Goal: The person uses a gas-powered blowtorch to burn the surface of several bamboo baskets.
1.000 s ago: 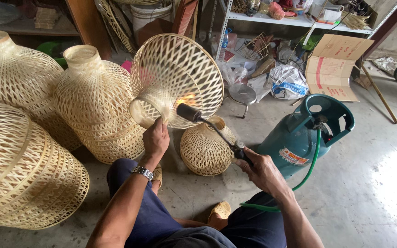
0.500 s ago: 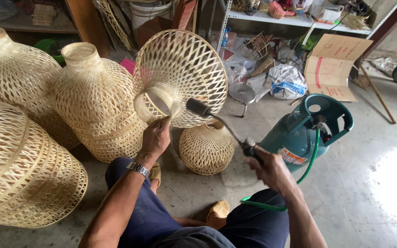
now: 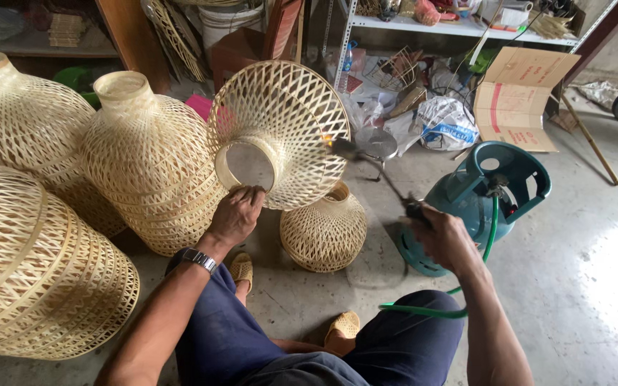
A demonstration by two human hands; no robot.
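Left hand (image 3: 236,214): curled around the narrow neck ring of the woven bamboo lampshade (image 3: 280,132), fingers over the rim, thumb underneath, holding it tilted with the wide mouth turned away
Lampshade position: off the floor, between the tall bamboo shades (image 3: 144,161) on the left and the small round woven shade (image 3: 323,229) standing on the concrete just below it
Right hand (image 3: 441,239): closed in a fist on the handle of the gas torch (image 3: 373,171), wand blurred with motion
Change at the torch: nozzle half a second ago pointed at the neck opening near the left hand, now swung out to the right-hand edge of the weave, a small orange flame touching there
Change at the shade: rolled in the grip, neck ring now facing the camera more squarely
Reading of the change: singeing seems to have moved from the neck to the outer weave, so the work looks mid-way around the shade
Fuel: green hose (image 3: 423,311) running from the teal gas cylinder (image 3: 481,204), just beside the right forearm
Behind: metal shelving (image 3: 459,28) and a flattened cardboard box (image 3: 520,96)
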